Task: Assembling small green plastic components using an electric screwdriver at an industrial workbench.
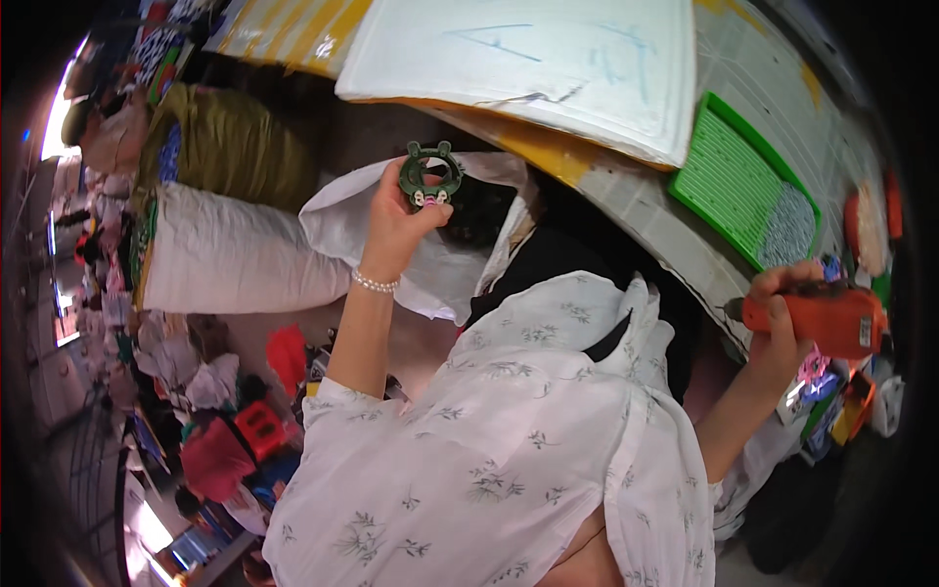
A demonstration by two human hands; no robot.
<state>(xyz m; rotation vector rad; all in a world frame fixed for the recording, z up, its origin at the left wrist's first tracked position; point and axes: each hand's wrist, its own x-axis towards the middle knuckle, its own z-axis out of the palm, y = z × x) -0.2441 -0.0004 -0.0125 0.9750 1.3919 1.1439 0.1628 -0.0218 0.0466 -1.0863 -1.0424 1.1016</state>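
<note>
Fingers of our left hand point(393, 220) pinch the green ring point(410, 177) over the open white sack point(337, 210), short of the bench's point(641, 207) near edge. Our right hand point(780, 333) wraps the orange driver point(827, 321) by that edge's right end — long axis sideways, tip leftward — with the ring off that way, well apart.

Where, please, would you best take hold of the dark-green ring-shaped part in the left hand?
Probably by the right rim, coming from the person's right: the dark-green ring-shaped part has an open middle, so fingers could pinch its narrow band there, while the left hand holds its left and near edges.
</note>
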